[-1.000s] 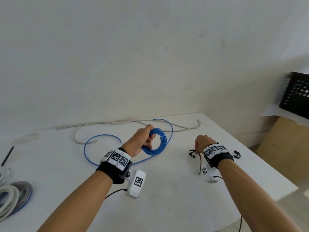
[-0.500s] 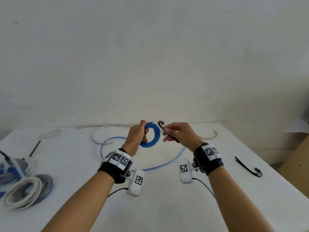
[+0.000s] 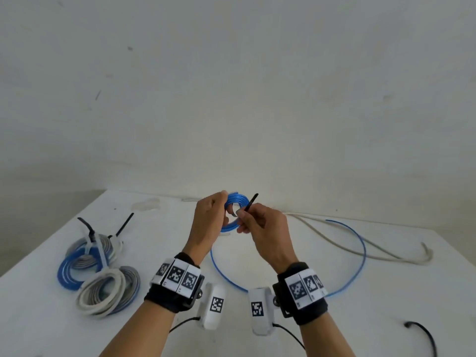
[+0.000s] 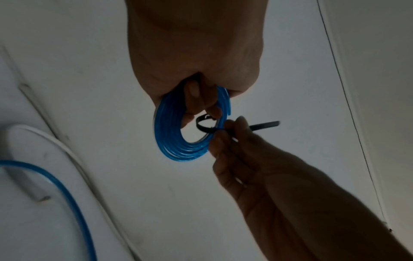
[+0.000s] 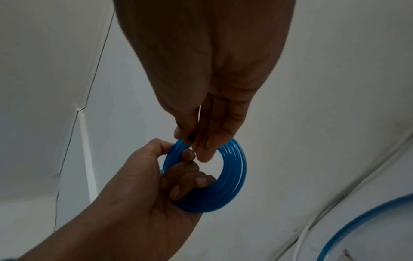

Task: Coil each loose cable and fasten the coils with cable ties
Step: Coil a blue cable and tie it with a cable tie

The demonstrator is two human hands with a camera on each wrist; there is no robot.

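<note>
My left hand (image 3: 210,220) grips a small blue cable coil (image 3: 233,199) (image 4: 172,141) (image 5: 234,169), held up above the white table (image 3: 386,305). The coil's loose tail (image 3: 360,253) runs down in a wide loop on the table. My right hand (image 3: 260,228) pinches a black cable tie (image 3: 251,202) (image 4: 263,125) right beside the coil. In the left wrist view the tie's curled end (image 4: 204,123) hooks through the coil's opening, round its strands. A loose grey cable (image 3: 360,243) lies along the far right of the table.
Two stacks of tied coils, blue and grey (image 3: 85,253) and grey-white (image 3: 108,289), lie at the table's left. Another black cable tie (image 3: 425,333) lies near the front right edge. A bare wall stands behind the table.
My right hand picked a black tie off the table's right side and brought it up to the coil; its curled end now reaches into the coil. The view swung to the left.
</note>
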